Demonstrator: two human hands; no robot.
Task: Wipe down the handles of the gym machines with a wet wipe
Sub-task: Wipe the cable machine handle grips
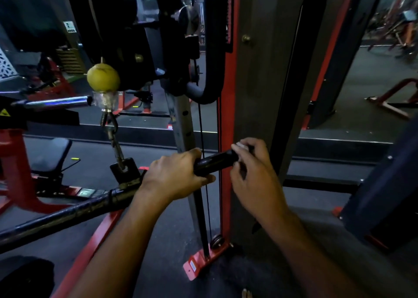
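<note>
Handle [214, 162] of the black bar [67, 214] sits between both hands, its rubber end pointing up and to the right toward the red and grey machine post [226, 121]. The left hand [174, 175] is wrapped around the bar just below the rubber grip, fingers curled under it and thumb over the top. The right hand [251, 168] is at the handle's far tip, fingers bent and pinching a small white wet wipe [241, 145] against the end of the grip. Left of the left hand, the bar's bracket hangs from a chain [115, 146] that runs up to a yellow ball [103, 77]. A thin black cable [204, 184] runs down just behind the handle, between the two hands, toward the red base plate [196, 263].
</note>
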